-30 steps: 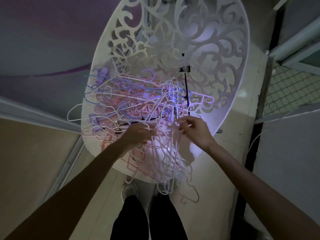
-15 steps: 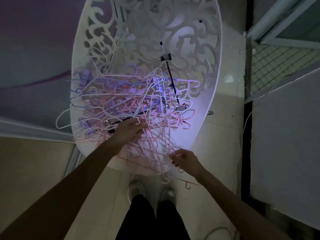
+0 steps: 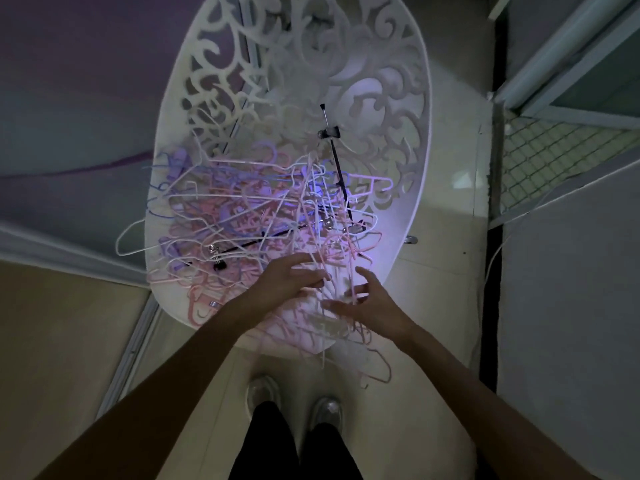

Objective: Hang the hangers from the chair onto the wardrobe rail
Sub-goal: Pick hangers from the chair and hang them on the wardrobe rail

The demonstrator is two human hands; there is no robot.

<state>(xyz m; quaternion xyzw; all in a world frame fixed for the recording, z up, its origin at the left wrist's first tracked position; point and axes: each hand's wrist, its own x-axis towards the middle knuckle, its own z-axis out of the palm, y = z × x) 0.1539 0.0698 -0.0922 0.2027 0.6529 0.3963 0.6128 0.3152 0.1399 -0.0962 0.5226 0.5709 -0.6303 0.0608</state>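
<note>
Tangled heap of thin pink, white and purple plastic hangers (image 3: 263, 216) is lying on the seat of the white chair with a scroll-cut back (image 3: 391, 109), some spilling over its near edge. Left hand (image 3: 287, 282) and right hand (image 3: 370, 303) are reaching into the near strands, fingers spread wide, gripping nothing clearly.

Head cam, looking steeply down, close over chair (image 3: 420, 140).

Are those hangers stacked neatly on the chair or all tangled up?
Tangled: the hangers criss-cross in a loose heap on the chair, some spilling over its front edge.
</note>
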